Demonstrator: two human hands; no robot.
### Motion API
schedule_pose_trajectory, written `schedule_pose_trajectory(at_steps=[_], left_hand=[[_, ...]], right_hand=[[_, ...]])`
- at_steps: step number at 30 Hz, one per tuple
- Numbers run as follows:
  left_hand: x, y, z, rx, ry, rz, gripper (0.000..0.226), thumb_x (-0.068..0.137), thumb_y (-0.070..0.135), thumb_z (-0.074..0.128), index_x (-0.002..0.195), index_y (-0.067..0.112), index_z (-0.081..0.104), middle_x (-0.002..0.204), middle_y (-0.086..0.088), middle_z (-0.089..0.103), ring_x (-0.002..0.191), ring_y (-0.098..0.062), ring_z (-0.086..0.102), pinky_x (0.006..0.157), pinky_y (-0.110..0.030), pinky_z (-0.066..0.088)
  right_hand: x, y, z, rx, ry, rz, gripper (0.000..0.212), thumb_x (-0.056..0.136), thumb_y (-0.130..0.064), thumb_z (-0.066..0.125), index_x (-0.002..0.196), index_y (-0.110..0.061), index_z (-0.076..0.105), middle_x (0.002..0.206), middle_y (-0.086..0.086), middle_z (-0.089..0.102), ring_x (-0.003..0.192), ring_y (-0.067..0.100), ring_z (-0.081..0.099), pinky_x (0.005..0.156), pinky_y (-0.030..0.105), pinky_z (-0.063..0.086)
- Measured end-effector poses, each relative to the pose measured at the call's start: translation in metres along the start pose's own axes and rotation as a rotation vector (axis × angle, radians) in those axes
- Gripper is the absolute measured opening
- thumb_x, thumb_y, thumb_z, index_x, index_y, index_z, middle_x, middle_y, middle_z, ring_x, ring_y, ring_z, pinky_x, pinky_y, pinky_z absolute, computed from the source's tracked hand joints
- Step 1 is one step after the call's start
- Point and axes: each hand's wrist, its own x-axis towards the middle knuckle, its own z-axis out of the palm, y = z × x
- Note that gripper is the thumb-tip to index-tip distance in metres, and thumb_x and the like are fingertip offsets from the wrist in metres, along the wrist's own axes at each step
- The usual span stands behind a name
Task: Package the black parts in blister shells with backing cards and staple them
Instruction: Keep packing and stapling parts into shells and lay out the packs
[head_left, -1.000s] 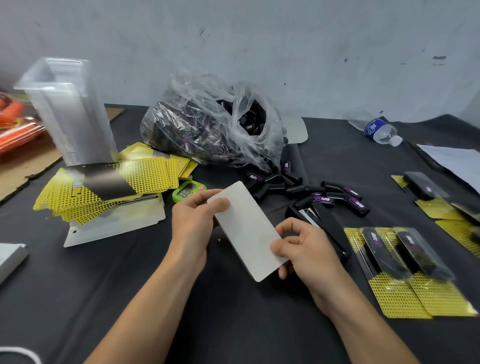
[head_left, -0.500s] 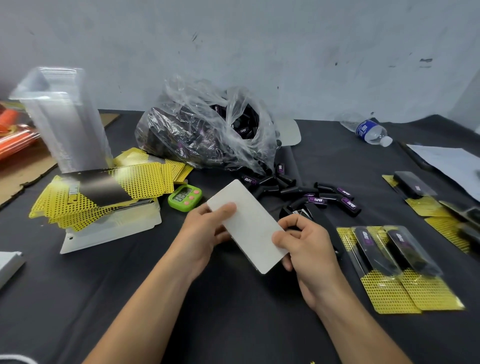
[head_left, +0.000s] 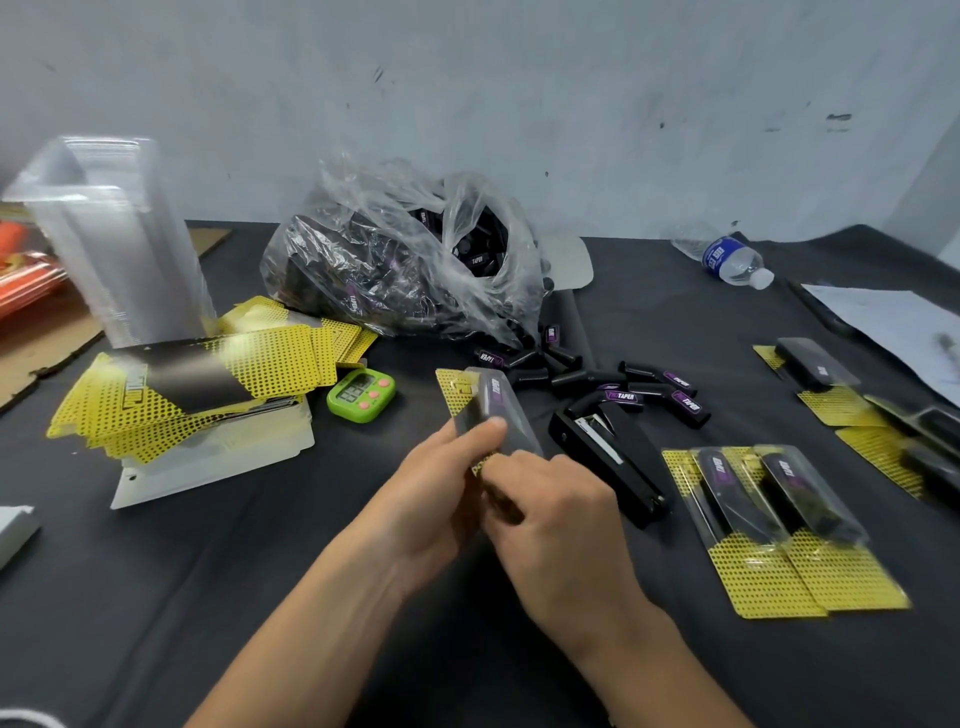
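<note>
Both hands hold one blister pack above the table's middle: a yellow dotted backing card with a clear shell and a black part inside, front side up. My left hand grips its left edge with the thumb on the shell. My right hand pinches its lower end. A black stapler lies just right of the hands. Loose black parts lie beyond it, spilling from a clear plastic bag. Yellow backing cards are piled at left beside a tall stack of clear shells.
Two finished packs lie at right, with more packs at the far right edge. A green timer sits by the card pile. A water bottle and white paper are at the back right. Black cloth covers the table.
The pack showed its blank white back before; now it is flipped so the yellow card and shell face up. Both hands stayed on it and moved closer together.
</note>
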Motion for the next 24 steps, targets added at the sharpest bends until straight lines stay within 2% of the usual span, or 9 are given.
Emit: schedule_pose_trajectory(at_steps=[3, 6, 7, 9, 11, 12, 14, 17, 24], left_hand=[[0.005, -0.006, -0.001, -0.027, 0.159, 0.049, 0.011, 0.096, 0.002, 0.058, 0.099, 0.009, 0.067, 0.08, -0.011, 0.066, 0.068, -0.021, 0.064, 0.06, -0.032, 0.055], [0.011, -0.005, -0.001, 0.005, 0.298, 0.101, 0.021, 0.087, -0.006, 0.05, 0.078, 0.011, 0.056, 0.067, -0.007, 0.054, 0.058, -0.02, 0.052, 0.056, -0.033, 0.045], [0.013, -0.003, -0.003, 0.02, 0.312, 0.105, 0.018, 0.087, -0.005, 0.047, 0.082, 0.008, 0.059, 0.072, -0.011, 0.057, 0.063, -0.024, 0.055, 0.062, -0.037, 0.048], [0.014, 0.001, -0.005, 0.026, 0.308, 0.098, 0.026, 0.09, -0.003, 0.044, 0.108, -0.006, 0.064, 0.094, -0.023, 0.066, 0.082, -0.034, 0.064, 0.081, -0.05, 0.055], [0.015, 0.005, -0.01, 0.024, 0.296, 0.052, 0.035, 0.095, 0.0, 0.042, 0.124, -0.007, 0.061, 0.11, -0.028, 0.07, 0.096, -0.041, 0.069, 0.095, -0.06, 0.054], [0.015, 0.005, -0.011, 0.018, 0.29, 0.027, 0.035, 0.097, 0.0, 0.042, 0.127, -0.006, 0.059, 0.116, -0.03, 0.07, 0.104, -0.045, 0.069, 0.1, -0.064, 0.052], [0.015, 0.008, -0.015, 0.01, 0.269, -0.004, 0.039, 0.097, 0.0, 0.041, 0.132, -0.006, 0.055, 0.126, -0.034, 0.066, 0.118, -0.051, 0.063, 0.106, -0.07, 0.044], [0.017, 0.009, -0.018, 0.031, 0.235, 0.005, 0.046, 0.094, -0.002, 0.038, 0.138, -0.004, 0.053, 0.119, -0.029, 0.064, 0.111, -0.045, 0.061, 0.111, -0.068, 0.04], [0.016, 0.009, -0.02, 0.01, 0.181, 0.101, 0.046, 0.09, -0.008, 0.038, 0.111, 0.011, 0.075, 0.116, -0.023, 0.068, 0.103, -0.038, 0.064, 0.106, -0.063, 0.045]], right_hand=[[0.001, 0.0, 0.001, -0.04, -0.127, 0.06, 0.021, 0.07, -0.016, 0.088, 0.083, -0.022, 0.072, 0.072, -0.008, 0.063, 0.07, 0.014, 0.045, 0.062, 0.028, 0.045], [0.001, 0.005, -0.002, 0.102, -0.385, 0.193, 0.026, 0.074, -0.034, 0.079, 0.1, -0.03, 0.076, 0.094, -0.013, 0.069, 0.089, 0.007, 0.059, 0.086, 0.032, 0.051], [0.002, 0.007, -0.005, 0.203, -0.386, 0.264, 0.028, 0.075, -0.039, 0.076, 0.102, -0.03, 0.077, 0.099, -0.016, 0.07, 0.094, 0.006, 0.063, 0.092, 0.031, 0.051], [0.005, 0.018, -0.014, 0.222, -0.179, 0.373, 0.029, 0.079, -0.043, 0.073, 0.105, -0.028, 0.079, 0.103, -0.023, 0.07, 0.101, 0.004, 0.065, 0.096, 0.029, 0.051], [0.009, 0.038, -0.023, 0.024, 0.011, 0.466, 0.031, 0.087, -0.035, 0.072, 0.115, -0.023, 0.076, 0.108, -0.018, 0.067, 0.112, 0.013, 0.061, 0.1, 0.036, 0.048], [0.011, 0.047, -0.027, -0.074, 0.009, 0.554, 0.037, 0.091, -0.034, 0.071, 0.126, -0.02, 0.071, 0.117, -0.011, 0.068, 0.12, 0.019, 0.056, 0.103, 0.039, 0.044], [0.012, 0.061, -0.031, -0.228, -0.162, 0.738, 0.06, 0.095, -0.042, 0.067, 0.146, -0.014, 0.053, 0.139, 0.003, 0.061, 0.132, 0.026, 0.048, 0.11, 0.041, 0.038], [0.006, 0.064, -0.023, -0.352, -0.415, 0.815, 0.08, 0.097, -0.053, 0.061, 0.158, -0.011, 0.031, 0.15, 0.009, 0.05, 0.138, 0.03, 0.044, 0.115, 0.042, 0.034], [0.006, 0.057, -0.026, -0.292, -0.304, 0.655, 0.103, 0.073, -0.012, 0.089, 0.159, -0.021, 0.031, 0.142, -0.002, 0.042, 0.126, 0.023, 0.047, 0.103, 0.035, 0.045]])
